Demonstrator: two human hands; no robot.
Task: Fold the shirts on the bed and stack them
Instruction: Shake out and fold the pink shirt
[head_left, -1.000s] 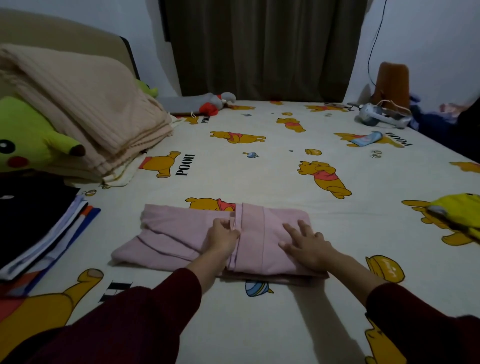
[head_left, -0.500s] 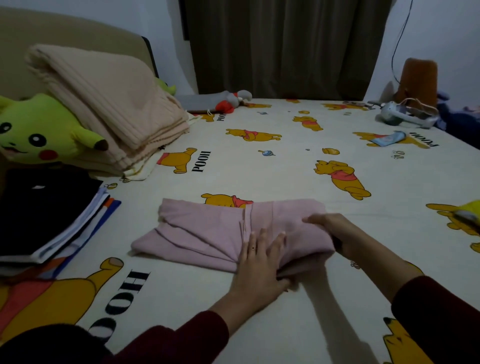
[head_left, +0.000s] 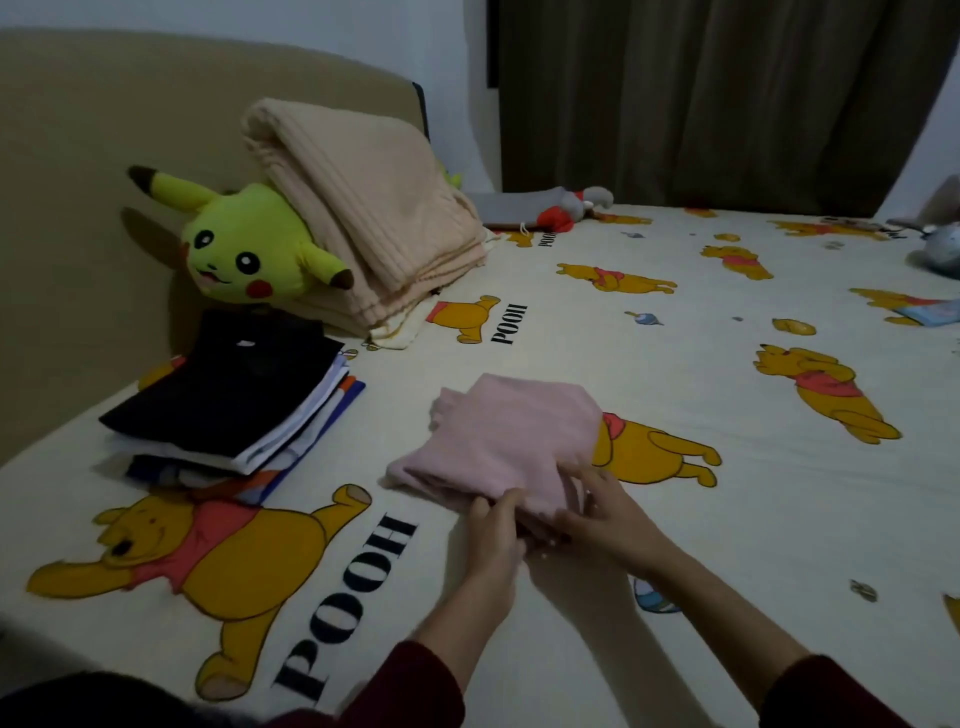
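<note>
Two hands are gripping the near edge of a folded pink shirt (head_left: 511, 441) at frame centre: left hand (head_left: 496, 540) and right hand (head_left: 605, 512), fingers curling under it. Lifting it level should be keeping the folds intact toward the shirt stack (head_left: 228, 405) at left.

1. A home bedroom: a bed (head_left: 675, 519) with a cartoon-bear sheet fills the frame.
2. Padded headboard (head_left: 104, 182) at left, plush toy (head_left: 244, 249) against it.
3. Dark curtains (head_left: 701, 93) at upper right.
</note>
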